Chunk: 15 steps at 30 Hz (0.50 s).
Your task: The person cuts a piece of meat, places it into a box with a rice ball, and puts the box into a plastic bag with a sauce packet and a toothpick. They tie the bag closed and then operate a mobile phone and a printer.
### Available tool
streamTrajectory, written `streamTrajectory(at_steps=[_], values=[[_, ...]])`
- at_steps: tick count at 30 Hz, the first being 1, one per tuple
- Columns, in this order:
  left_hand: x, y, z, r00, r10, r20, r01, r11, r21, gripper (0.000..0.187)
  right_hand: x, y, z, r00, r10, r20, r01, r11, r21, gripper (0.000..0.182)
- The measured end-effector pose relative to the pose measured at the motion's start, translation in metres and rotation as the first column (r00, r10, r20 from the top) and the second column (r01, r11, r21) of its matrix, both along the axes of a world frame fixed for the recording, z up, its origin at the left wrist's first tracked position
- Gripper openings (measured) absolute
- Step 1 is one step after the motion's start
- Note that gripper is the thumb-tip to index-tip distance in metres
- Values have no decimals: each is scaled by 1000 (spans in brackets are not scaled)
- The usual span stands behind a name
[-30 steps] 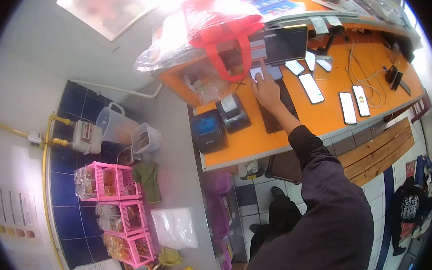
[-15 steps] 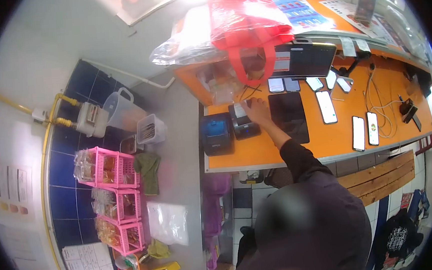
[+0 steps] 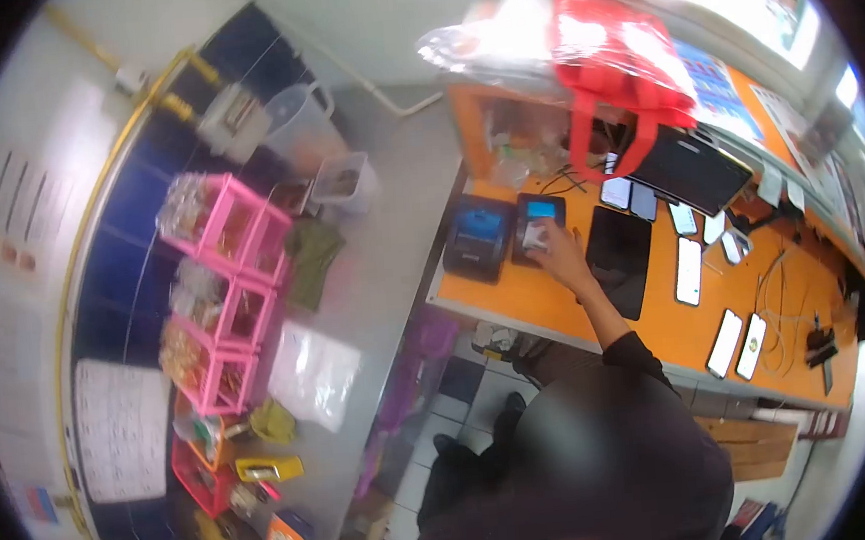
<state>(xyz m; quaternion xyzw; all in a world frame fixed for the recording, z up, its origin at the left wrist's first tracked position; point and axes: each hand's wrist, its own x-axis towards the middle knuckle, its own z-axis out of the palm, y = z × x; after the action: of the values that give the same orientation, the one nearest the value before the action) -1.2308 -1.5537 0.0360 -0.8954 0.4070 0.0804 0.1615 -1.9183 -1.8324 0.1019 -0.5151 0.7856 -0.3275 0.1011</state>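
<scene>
Moved: over the last second the right hand [image 3: 560, 255] has gone from the phones under the monitor to the small dark device [image 3: 537, 214]; the view has tilted too.
Right hand: fingers bent over the device's lower half, at a blurred white patch; whether they grip or only touch, I cannot tell.
Left hand: out of view.
Small device: on the orange desk [image 3: 725, 295], blue showing at its top end, just beside the black printer [image 3: 477, 239].
Other side: the black tablet [image 3: 620, 257], flat, near the wrist.
Behind: the red bag [image 3: 628, 51], its handles hanging before the monitor [image 3: 688, 169].
Farther right: several phones [image 3: 688, 270], lit.
Left counter: pink baskets [image 3: 270, 243], green cloth [image 3: 313, 260].
</scene>
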Motion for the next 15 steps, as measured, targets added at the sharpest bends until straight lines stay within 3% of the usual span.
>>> streamTrajectory(at_steps=[2,4,6,7,9,10,12,15], values=[[7,48,-3,1000,-2,3,2,999,54,47,0,10,-8,996,91,13,-90,992,-84,44],[26,105,-22,989,-139,47,131,979,153,47,-4,12,-15,948,145,-284,-174,982,-79,33],[33,143,-40,976,-205,72,185,958,221,46,-4,14,-18,926,186,-329,-240,962,-130,23],[19,128,-26,997,66,35,-71,984,166,47,-7,14,-20,915,191,-356,-225,973,-58,22],[-48,61,53,824,566,-6,-566,824,10,48,-16,12,-28,897,205,-391,-212,977,27,17],[-46,64,48,828,561,-10,-561,828,18,48,-16,13,-18,895,201,-397,-206,978,33,17],[-40,68,39,820,565,-94,-570,820,-41,47,-11,9,11,697,330,-637,-348,932,103,16],[-40,66,34,815,577,-57,-576,817,34,49,-35,-10,-2,603,491,-629,-428,864,265,16]])
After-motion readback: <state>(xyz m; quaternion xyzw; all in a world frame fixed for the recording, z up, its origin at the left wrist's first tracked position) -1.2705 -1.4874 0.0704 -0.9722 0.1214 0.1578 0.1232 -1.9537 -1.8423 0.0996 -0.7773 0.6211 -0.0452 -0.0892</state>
